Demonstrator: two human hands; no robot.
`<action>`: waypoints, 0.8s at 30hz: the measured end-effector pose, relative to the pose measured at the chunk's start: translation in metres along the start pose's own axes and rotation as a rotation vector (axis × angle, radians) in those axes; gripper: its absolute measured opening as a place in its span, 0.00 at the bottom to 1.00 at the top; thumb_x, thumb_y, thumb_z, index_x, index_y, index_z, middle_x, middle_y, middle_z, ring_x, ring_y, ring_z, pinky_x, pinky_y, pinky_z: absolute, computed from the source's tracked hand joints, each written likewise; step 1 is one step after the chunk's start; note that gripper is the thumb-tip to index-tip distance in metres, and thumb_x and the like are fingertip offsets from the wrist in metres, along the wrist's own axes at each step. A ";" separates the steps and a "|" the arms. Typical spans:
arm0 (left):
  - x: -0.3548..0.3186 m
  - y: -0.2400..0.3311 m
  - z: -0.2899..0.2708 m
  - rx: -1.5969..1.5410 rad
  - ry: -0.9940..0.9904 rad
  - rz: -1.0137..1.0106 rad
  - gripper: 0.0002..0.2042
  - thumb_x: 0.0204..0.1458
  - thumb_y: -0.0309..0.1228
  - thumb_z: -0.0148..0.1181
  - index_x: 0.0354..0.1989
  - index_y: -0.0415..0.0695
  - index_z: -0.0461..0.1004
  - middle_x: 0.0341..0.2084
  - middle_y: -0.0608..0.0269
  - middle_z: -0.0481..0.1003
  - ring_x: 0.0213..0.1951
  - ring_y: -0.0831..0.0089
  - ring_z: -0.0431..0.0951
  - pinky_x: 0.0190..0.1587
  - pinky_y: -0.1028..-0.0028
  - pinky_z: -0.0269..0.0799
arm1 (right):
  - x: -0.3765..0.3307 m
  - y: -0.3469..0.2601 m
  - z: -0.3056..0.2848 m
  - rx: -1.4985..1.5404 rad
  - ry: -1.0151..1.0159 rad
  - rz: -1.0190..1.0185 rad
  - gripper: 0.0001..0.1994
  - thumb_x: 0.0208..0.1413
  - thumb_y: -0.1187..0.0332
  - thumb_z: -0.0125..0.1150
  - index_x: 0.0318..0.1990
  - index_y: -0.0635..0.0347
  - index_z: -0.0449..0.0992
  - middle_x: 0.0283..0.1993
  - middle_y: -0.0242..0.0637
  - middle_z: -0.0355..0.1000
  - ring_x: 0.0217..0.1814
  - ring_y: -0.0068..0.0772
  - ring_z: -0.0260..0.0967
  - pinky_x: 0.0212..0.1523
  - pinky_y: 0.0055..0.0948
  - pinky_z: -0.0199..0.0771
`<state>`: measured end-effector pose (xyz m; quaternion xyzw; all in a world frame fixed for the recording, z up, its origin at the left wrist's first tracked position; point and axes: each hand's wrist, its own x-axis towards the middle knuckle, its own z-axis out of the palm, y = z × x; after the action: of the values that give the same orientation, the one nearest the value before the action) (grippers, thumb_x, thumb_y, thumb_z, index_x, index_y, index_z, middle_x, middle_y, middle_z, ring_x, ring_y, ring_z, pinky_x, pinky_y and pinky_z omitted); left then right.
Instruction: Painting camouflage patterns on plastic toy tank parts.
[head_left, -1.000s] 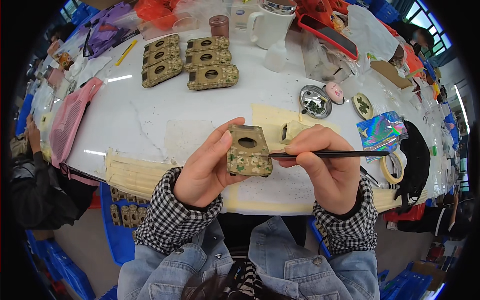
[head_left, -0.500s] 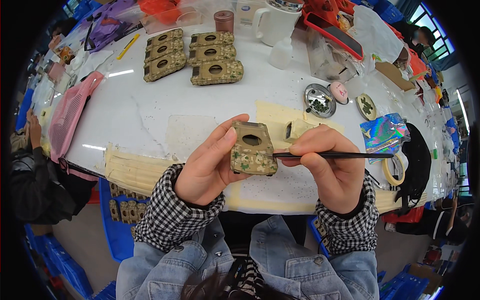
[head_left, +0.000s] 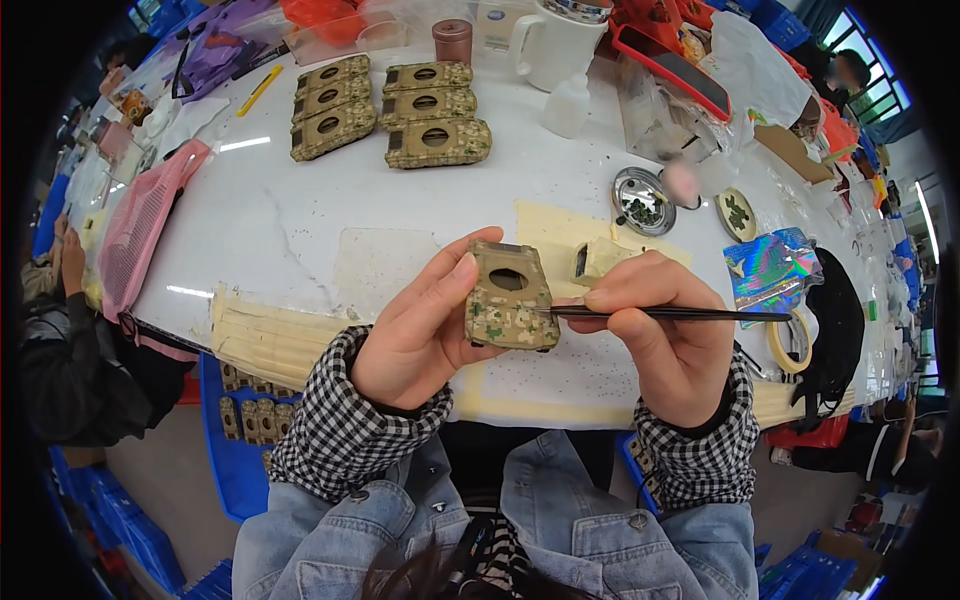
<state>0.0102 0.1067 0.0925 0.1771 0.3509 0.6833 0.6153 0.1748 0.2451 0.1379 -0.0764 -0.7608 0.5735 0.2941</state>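
Note:
A camouflage-painted toy tank hull (head_left: 512, 318) with an oval hole in its top is gripped in my left hand (head_left: 420, 330), thumb along its left edge and fingers beneath. My right hand (head_left: 670, 335) pinches slim black tweezers (head_left: 670, 313), held nearly level. Their pointed end meets the hull's right side, below the hole; whether anything is caught in the tips is too small to tell. Just beyond my right fingers lies a small block wrapped in cream tape (head_left: 600, 258). Several similar hulls (head_left: 437, 142) stand in two columns farther back.
At the right are a round metal dish (head_left: 640, 205) of small green pieces, an oval dish (head_left: 737, 215), a tape roll (head_left: 789, 342) and a shiny pouch (head_left: 770, 272). A white squeeze bottle (head_left: 567, 107) stands behind. Blue trays (head_left: 235, 470) holding more hulls sit below the table edge.
The tweezers' tip reaches slightly farther left over the hull. Both hands keep almost the same pose, and the whole view has shifted a little.

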 end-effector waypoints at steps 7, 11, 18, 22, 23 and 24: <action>-0.001 0.001 0.000 0.006 0.004 -0.006 0.24 0.65 0.43 0.33 0.66 0.44 0.48 0.57 0.47 0.65 0.56 0.62 0.70 0.58 0.65 0.69 | 0.002 0.001 -0.002 -0.062 -0.033 -0.067 0.06 0.52 0.75 0.63 0.36 0.67 0.77 0.34 0.40 0.75 0.37 0.33 0.72 0.38 0.27 0.70; 0.000 0.001 -0.002 0.009 -0.007 -0.010 0.24 0.65 0.43 0.32 0.66 0.44 0.47 0.57 0.47 0.65 0.57 0.62 0.70 0.58 0.65 0.70 | 0.004 0.001 -0.005 -0.144 -0.064 -0.141 0.07 0.51 0.75 0.64 0.37 0.66 0.77 0.35 0.39 0.76 0.37 0.34 0.72 0.39 0.28 0.71; 0.000 0.001 0.000 0.001 -0.002 -0.010 0.24 0.66 0.42 0.33 0.66 0.44 0.48 0.57 0.47 0.65 0.57 0.62 0.70 0.58 0.65 0.70 | 0.004 -0.001 -0.004 -0.164 -0.074 -0.142 0.08 0.49 0.76 0.65 0.38 0.65 0.78 0.35 0.39 0.76 0.37 0.33 0.72 0.39 0.27 0.71; 0.000 0.001 -0.001 -0.006 -0.007 -0.009 0.24 0.66 0.42 0.33 0.66 0.44 0.48 0.57 0.47 0.64 0.57 0.62 0.70 0.58 0.65 0.70 | 0.002 -0.002 -0.004 -0.150 -0.065 -0.106 0.08 0.49 0.76 0.66 0.38 0.65 0.78 0.35 0.39 0.76 0.37 0.33 0.72 0.38 0.28 0.71; 0.000 0.001 -0.001 -0.004 -0.007 -0.009 0.24 0.66 0.42 0.33 0.66 0.44 0.48 0.57 0.47 0.64 0.57 0.62 0.70 0.58 0.65 0.70 | 0.002 -0.002 -0.003 -0.144 -0.060 -0.099 0.08 0.49 0.76 0.66 0.38 0.65 0.78 0.35 0.39 0.76 0.37 0.33 0.72 0.38 0.28 0.71; 0.000 0.001 -0.001 -0.003 -0.008 -0.008 0.24 0.66 0.42 0.33 0.66 0.44 0.48 0.57 0.47 0.64 0.57 0.62 0.70 0.58 0.65 0.70 | 0.002 -0.003 -0.003 -0.137 -0.055 -0.092 0.08 0.49 0.76 0.66 0.38 0.65 0.78 0.35 0.39 0.76 0.37 0.33 0.72 0.38 0.28 0.71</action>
<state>0.0090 0.1065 0.0926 0.1775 0.3484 0.6806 0.6196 0.1757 0.2475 0.1412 -0.0456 -0.8089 0.5076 0.2932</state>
